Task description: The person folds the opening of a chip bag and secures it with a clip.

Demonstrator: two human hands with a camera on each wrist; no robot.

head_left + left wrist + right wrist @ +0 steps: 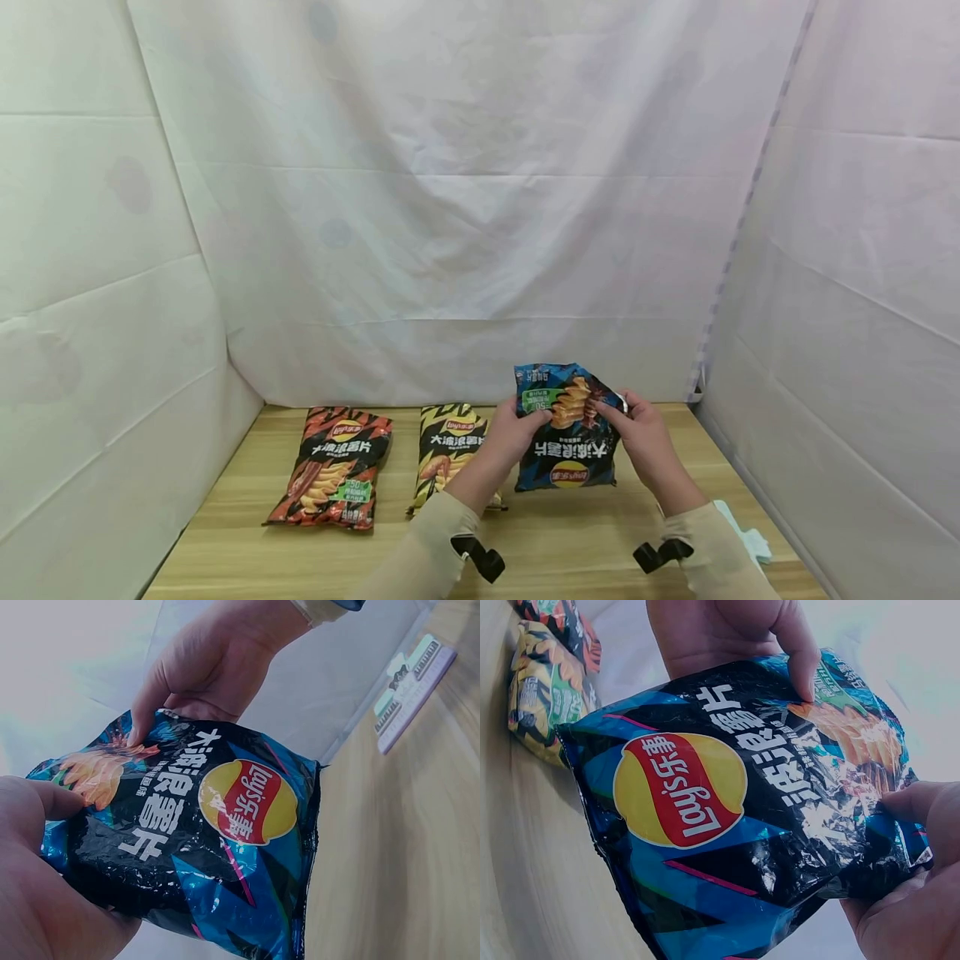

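Nearest the person, two beige sleeves with black clips at the wrists reach over the light wooden table [570, 533], and a white ridged plastic clip [746, 533] lies at its right edge. The left hand [513, 433] and the right hand [645, 437] hold a glossy blue-and-black foil bag of Lay's crisps [567, 427] between them, above the table right of centre. Each hand pinches an upper corner, thumb on the printed front and fingers curled behind. The bag is held upside down to the person: the red-and-yellow Lay's logo with Chinese characters sits at the lower end, large white Chinese lettering above it, and a picture of ridged crisps with a green label near the gripped end. Further left, a yellow-and-black Lay's crisp bag [447, 450] lies flat just beside the left forearm, and a red-and-black Lay's crisp bag [333, 467] lies beyond it. Creased white cloth walls [450, 208] close the scene behind.
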